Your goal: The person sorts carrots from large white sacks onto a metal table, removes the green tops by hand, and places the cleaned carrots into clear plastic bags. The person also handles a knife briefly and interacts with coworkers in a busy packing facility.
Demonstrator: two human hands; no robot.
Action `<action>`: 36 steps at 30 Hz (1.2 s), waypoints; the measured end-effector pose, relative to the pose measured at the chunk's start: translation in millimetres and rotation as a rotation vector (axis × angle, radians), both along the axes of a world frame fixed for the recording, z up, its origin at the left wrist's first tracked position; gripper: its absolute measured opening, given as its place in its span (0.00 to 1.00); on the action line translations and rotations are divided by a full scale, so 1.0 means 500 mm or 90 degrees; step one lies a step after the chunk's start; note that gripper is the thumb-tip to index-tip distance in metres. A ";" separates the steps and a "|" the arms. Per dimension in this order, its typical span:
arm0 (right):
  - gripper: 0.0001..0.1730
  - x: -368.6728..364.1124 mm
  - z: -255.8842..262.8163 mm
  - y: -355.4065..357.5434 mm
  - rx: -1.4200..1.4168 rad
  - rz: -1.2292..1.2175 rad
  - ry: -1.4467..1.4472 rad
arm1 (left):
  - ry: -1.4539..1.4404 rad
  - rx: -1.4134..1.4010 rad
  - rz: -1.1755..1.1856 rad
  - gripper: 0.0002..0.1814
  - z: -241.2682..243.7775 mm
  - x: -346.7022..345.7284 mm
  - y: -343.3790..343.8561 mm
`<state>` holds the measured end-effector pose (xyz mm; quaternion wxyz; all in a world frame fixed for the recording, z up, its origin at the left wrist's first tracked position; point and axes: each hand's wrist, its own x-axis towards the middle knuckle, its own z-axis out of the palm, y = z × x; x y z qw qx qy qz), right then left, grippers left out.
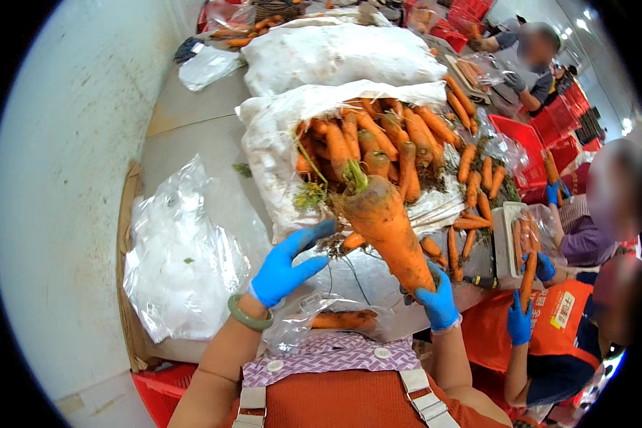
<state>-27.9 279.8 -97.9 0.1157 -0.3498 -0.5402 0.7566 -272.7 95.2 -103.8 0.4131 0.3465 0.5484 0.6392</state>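
A very large carrot (393,230) with a cut green top is raised in front of me. My right hand (438,302), in a blue glove, grips it by its narrow end. Left of the carrot's thick end, my left hand (291,262) is gloved in blue, its fingers apart, with nothing visible in it. Beyond the carrot lies an open white woven sack (273,144) full of soil-marked carrots (337,144). Close to my apron, a clear plastic bag (294,326) has a carrot (345,320) in it.
A pile of clear plastic bags (182,267) lies at left by the wall. Another full white sack (342,53) lies behind the open one. Loose carrots (473,187) and a weighing scale (505,246) are at right, where co-workers (562,321) handle carrots. A red crate (166,382) stands below.
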 end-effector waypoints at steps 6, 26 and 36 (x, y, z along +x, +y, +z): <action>0.43 -0.003 0.004 -0.008 0.081 0.026 0.024 | -0.057 0.026 0.115 0.39 0.047 0.003 0.026; 0.33 -0.059 0.049 -0.055 0.716 0.030 0.058 | -0.161 0.188 0.330 0.13 0.087 0.006 -0.048; 0.30 -0.074 0.042 -0.069 0.892 0.004 -0.018 | -0.172 0.274 0.242 0.14 0.027 0.009 -0.076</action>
